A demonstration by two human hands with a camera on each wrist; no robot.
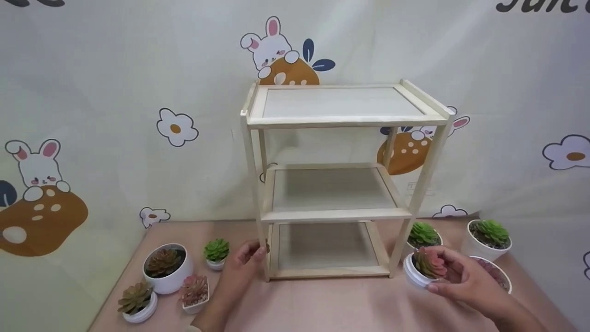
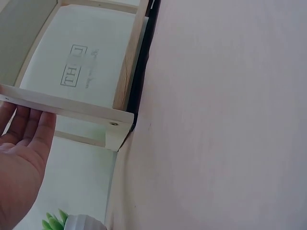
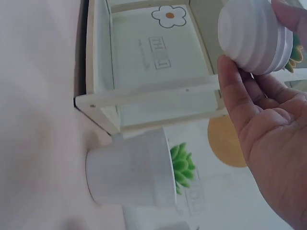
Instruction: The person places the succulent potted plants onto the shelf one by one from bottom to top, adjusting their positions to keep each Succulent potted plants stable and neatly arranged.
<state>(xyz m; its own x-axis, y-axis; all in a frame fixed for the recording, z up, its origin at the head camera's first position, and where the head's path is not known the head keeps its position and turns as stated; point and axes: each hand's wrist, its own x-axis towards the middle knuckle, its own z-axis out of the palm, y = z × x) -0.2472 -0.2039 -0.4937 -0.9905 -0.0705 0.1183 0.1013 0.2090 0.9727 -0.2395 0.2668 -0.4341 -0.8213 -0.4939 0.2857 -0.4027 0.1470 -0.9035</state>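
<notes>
A light wooden three-tier shelf (image 1: pixel 336 214) stands upright in the middle of the table. Low on its front left leg, my left hand (image 1: pixel 244 263) holds the post; in the left wrist view the fingers (image 2: pixel 43 132) pass behind it. To the right of the shelf, my right hand (image 1: pixel 465 279) grips a small potted succulent (image 1: pixel 428 265) with pinkish-green leaves. Its round, ribbed white pot (image 3: pixel 252 36) is raised off the table, tilted between thumb and fingers in the right wrist view.
On the left are a brown succulent (image 1: pixel 168 272), an olive one (image 1: pixel 138 304), a pink one (image 1: pixel 195 293) and a small green one (image 1: pixel 216 252). Green succulents (image 1: pixel 491 237) and a partly hidden white pot (image 1: pixel 500 274) stand on the right. A printed cloth backdrop (image 1: pixel 184 69) hangs behind.
</notes>
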